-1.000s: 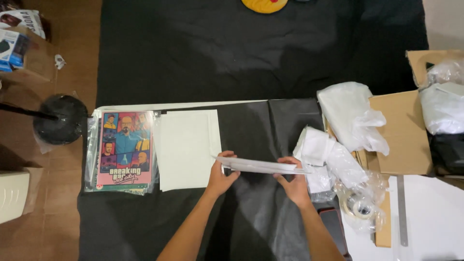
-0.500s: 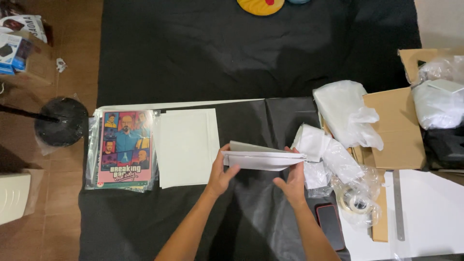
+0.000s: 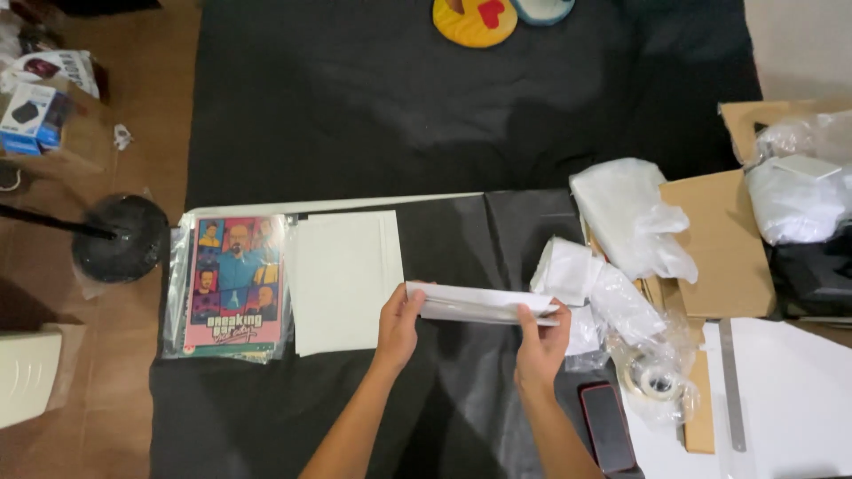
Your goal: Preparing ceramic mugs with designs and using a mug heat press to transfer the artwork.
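Observation:
Both my hands hold a thin stack of white sheets [image 3: 479, 303] almost edge-on above the black cloth [image 3: 461, 239]. My left hand [image 3: 398, 326] grips its left end and my right hand [image 3: 541, 341] grips its right end. Just to the left lies a flat stack of white paper [image 3: 342, 279], and beside that a colourful poster in a clear sleeve [image 3: 232, 284].
Crumpled white plastic bags [image 3: 621, 222] and a clear tape roll [image 3: 655, 380] lie to the right, with a dark phone [image 3: 608, 427], a metal ruler [image 3: 732, 381] and flat cardboard [image 3: 723, 244]. A black round stand base [image 3: 122, 238] sits at left on the floor. Small boxes [image 3: 34, 115] rest far left.
The white sheets have tilted from edge-on to slightly more face-up in my hands, and both hands have shifted a little nearer to me.

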